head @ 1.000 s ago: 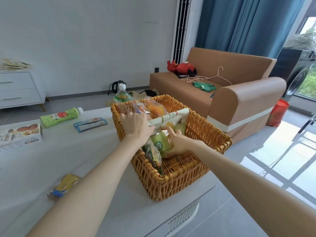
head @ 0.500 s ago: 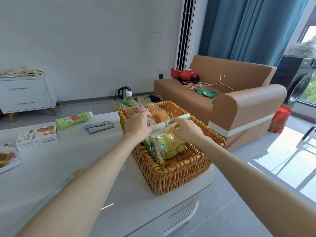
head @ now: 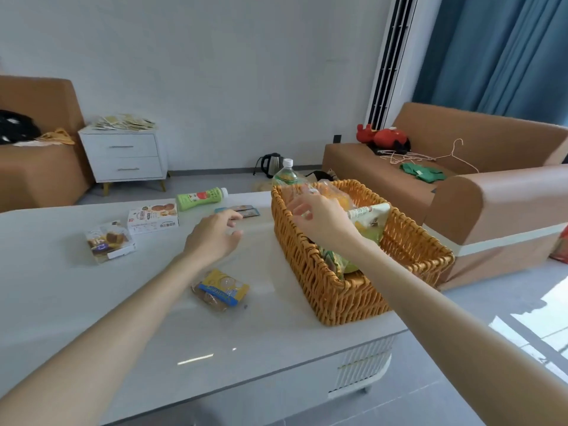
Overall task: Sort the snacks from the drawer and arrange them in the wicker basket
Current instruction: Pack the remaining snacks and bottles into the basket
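Wicker basket sits under our right hand, which has released the green snack bag just beyond it, fingers loose. Our left hand has left the basket, open and empty, blue sachets at its fingertips.

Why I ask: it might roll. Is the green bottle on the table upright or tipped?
Lying down: the green bottle rests on its side on the table.

Brown sofa right; red plush toy, green cloth on seat; kettle on floor.
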Demonstrator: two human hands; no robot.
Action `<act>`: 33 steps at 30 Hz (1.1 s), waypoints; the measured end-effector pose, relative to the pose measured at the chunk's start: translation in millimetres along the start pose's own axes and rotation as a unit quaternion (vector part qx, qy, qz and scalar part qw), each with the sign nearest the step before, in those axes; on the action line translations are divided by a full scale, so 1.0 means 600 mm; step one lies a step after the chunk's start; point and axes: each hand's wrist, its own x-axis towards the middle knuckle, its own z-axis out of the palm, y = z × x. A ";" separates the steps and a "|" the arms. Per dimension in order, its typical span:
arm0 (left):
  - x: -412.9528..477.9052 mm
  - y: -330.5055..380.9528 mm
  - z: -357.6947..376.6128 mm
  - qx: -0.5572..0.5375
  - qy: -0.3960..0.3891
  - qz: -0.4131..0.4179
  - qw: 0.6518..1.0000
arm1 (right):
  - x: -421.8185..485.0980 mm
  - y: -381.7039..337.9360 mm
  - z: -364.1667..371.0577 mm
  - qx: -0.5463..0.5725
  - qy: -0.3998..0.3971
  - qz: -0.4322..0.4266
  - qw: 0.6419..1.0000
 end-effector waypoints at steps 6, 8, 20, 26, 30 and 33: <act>-0.045 -0.122 -0.024 0.011 0.004 -0.057 0.998 | 0.020 -0.068 0.103 0.011 -0.051 -0.042 0.998; -0.046 -0.171 -0.028 0.002 0.011 -0.079 0.997 | 0.034 -0.085 0.147 0.019 -0.073 -0.044 0.996; 0.088 -0.455 -0.013 0.038 0.091 -0.219 0.971 | 0.265 -0.120 0.494 0.000 -0.156 -0.060 0.986; 0.160 -0.549 -0.001 0.106 0.063 -0.274 0.954 | 0.399 -0.141 0.630 -0.058 -0.174 -0.145 0.972; 0.182 -0.582 0.006 0.088 0.036 -0.283 0.954 | 0.460 -0.140 0.691 -0.123 -0.181 -0.173 0.960; 0.182 -0.586 0.004 0.058 0.016 -0.281 0.958 | 0.472 -0.136 0.709 -0.168 -0.157 -0.193 0.954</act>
